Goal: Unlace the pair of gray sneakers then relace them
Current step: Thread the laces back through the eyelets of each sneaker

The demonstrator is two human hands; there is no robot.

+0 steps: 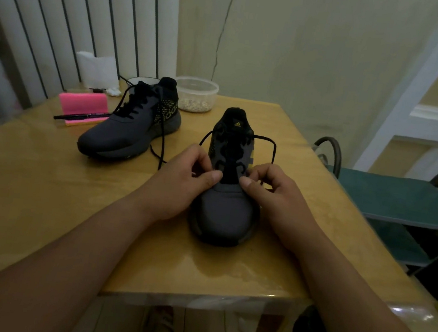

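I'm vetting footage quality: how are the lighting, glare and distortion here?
Head view: dim yellowish light leaves the near sneaker and its lace murky; glare streaks the table at its front right corner; the head view's wide angle slants the white ribbed panel and door frame.

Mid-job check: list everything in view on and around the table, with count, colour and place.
near sneaker: one, gray, table centre, toe toward camera
lace: one, black, from near sneaker's eyelets to both hands
far sneaker: one, gray, back left, laced, ends trailing
pink block: one, pink, left of far sneaker
pen: one, black, against the pink block
plastic tub: one, clear, pale contents, back edge
bowl: one, white, behind far sneaker
tissue: one, white, back left corner
table: one, yellow wood, under everything
seat: one, green, right of table
left hand: one, at lower eyelets, pinching the lace
right hand: one, opposite side, pinching the lace
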